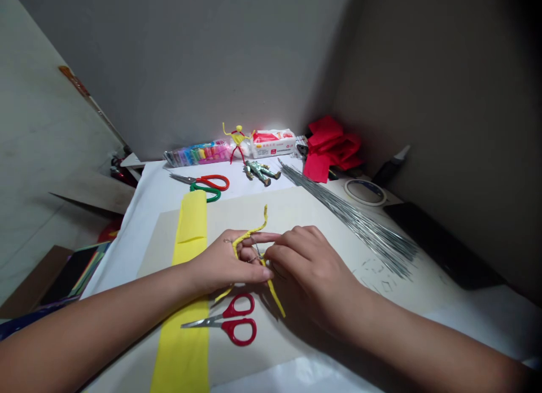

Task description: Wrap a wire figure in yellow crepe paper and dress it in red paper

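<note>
Between my two hands is a wire figure (237,243), partly wrapped in yellow paper, with bare grey wire at its middle. My left hand (231,257) is closed around it, the thumb along its lower side. My right hand (307,260) pinches the bare wire from the right; its fingertips are partly hidden. Yellow-wrapped limbs stick out above and below my fingers. Just below lie small red-handled scissors (237,322), blades pointing left. A long strip of yellow crepe paper (186,336) runs under my left forearm.
Behind are large scissors (212,184) with red and green handles, a standing yellow-and-red wire figure (238,139), a silvery toy figure (260,171), and a tissue pack (273,143). On the right lie a bundle of wires (355,212), red crepe paper (328,150), a tape roll (365,192) and a dark flat object (440,243).
</note>
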`<state>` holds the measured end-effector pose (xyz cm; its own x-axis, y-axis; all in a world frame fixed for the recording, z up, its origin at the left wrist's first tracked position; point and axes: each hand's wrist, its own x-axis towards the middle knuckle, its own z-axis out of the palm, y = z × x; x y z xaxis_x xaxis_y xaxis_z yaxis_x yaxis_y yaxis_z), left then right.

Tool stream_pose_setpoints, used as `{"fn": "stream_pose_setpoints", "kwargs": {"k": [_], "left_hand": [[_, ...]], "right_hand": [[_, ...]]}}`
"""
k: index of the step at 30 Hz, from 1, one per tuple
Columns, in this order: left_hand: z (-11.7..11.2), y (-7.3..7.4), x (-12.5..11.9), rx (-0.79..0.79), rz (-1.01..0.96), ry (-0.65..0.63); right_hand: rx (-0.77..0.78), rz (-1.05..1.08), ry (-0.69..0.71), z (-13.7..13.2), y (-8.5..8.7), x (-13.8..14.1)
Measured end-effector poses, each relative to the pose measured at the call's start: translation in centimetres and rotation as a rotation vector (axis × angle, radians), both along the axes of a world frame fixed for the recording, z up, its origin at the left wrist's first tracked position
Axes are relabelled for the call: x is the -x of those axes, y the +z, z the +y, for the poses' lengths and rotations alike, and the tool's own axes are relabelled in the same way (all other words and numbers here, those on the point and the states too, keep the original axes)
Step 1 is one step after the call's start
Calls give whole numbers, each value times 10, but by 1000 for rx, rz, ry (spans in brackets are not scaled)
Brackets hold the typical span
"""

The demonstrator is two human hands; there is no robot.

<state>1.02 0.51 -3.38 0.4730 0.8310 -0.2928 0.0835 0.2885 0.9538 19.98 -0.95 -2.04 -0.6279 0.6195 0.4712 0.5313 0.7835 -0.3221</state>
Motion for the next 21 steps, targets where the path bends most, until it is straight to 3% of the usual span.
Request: {"fn": "stream_pose_setpoints", "kwargs": {"k": [8, 16, 21], "left_hand": [[-5, 3, -5, -66, 187, -47], [-8, 6, -7, -111, 219, -85], [-7, 10, -4, -149, 246, -105]], "right_hand": [[325, -44, 20, -1, 1, -5], [544, 46, 65, 3, 7, -7], [734, 214, 34, 1, 9, -7]]}}
